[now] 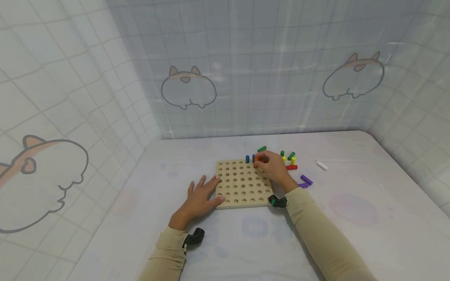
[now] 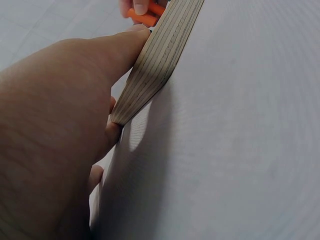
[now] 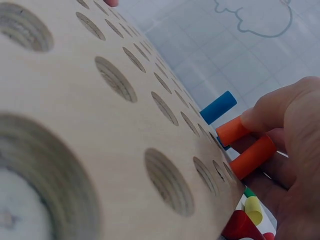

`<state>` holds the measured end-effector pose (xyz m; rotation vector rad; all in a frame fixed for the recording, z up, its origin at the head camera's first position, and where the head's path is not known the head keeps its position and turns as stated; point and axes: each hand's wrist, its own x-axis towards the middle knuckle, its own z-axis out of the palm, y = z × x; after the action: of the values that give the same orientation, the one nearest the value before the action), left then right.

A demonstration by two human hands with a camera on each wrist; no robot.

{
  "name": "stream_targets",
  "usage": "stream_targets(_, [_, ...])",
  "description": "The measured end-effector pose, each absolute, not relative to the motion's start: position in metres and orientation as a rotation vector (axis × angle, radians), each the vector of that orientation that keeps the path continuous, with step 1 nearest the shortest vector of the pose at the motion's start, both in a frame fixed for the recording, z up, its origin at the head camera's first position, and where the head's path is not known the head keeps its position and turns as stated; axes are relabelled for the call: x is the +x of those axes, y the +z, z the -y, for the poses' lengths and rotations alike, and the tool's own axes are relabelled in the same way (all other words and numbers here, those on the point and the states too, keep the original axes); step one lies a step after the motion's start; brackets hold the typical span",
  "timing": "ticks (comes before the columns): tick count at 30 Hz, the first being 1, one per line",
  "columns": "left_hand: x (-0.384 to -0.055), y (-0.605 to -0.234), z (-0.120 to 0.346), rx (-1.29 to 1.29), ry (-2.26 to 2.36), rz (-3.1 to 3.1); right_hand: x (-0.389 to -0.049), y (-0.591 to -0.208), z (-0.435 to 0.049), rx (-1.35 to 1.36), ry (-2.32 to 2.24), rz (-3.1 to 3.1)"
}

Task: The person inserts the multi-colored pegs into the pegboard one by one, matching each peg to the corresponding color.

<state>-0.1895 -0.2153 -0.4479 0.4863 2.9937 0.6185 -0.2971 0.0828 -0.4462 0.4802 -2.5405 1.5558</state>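
Note:
A pale wooden pegboard [image 1: 242, 183] with rows of round holes lies flat on the table. My left hand [image 1: 201, 198] rests at its left side, fingers spread and fairly straight, with the thumb on the near left corner. At the far right part of the board, my right hand [image 1: 275, 168] pinches an orange peg [image 3: 233, 131] between thumb and fingers. A second orange peg [image 3: 253, 157] sits beside it at the board, close to the fingers; its lower end is partly hidden. Two blue pegs [image 1: 247, 159] stand along the far edge, one partly covered by the orange.
Right of the board lie loose pegs: green [image 1: 261, 148], yellow [image 1: 293, 160], red [image 1: 291, 167], purple [image 1: 306, 180] and white [image 1: 322, 166]. A pale cloth covers the table [image 1: 253, 242]. Printed curtains [image 1: 267, 78] surround it at the back and sides.

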Motion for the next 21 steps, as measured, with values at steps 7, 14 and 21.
stream_targets(7, [-0.1882,-0.4489,0.2162,0.487,0.624,-2.994,-0.2955,-0.4461,-0.0816,0.492,1.493,2.541])
stream_targets(14, [-0.1878,-0.4492,0.2168,0.487,0.641,-2.991,-0.2955,-0.4469,-0.0805,0.511,1.413,2.563])
stream_targets(21, [-0.1884,-0.4477,0.2158,0.493,0.639,-2.988,-0.2963,-0.4471,-0.0813,0.515,1.395,2.575])
